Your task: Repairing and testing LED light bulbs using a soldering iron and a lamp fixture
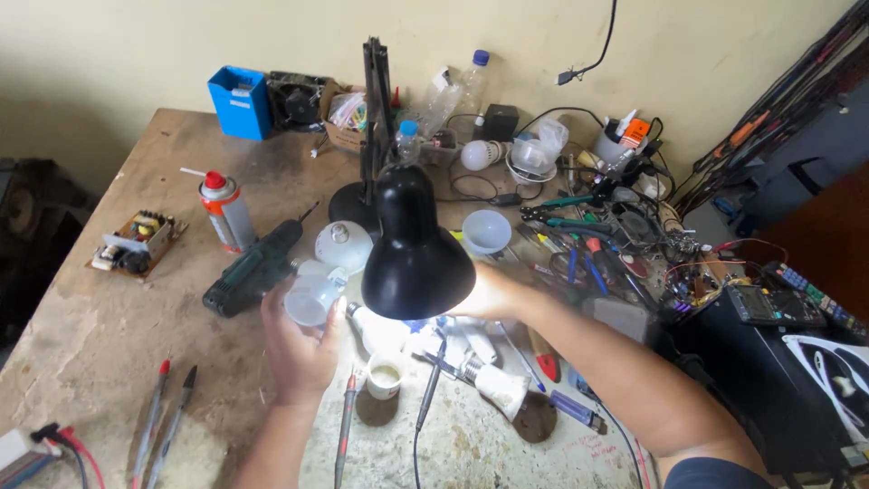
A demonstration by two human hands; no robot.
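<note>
Left hand (299,349) grips white bulb housing (312,299); right hand (484,294), half-hidden under lamp (416,249), unclear.

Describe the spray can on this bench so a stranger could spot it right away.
Start at the black desk lamp mid-bench and look left, past the dark green drill. The spray can stands upright beside the drill, the only orange-and-grey cylinder with a red cap.

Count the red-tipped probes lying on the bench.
2: one red-tipped probe at lower left beside a black one, another right of the left hand. Clutter may hide more.
</note>
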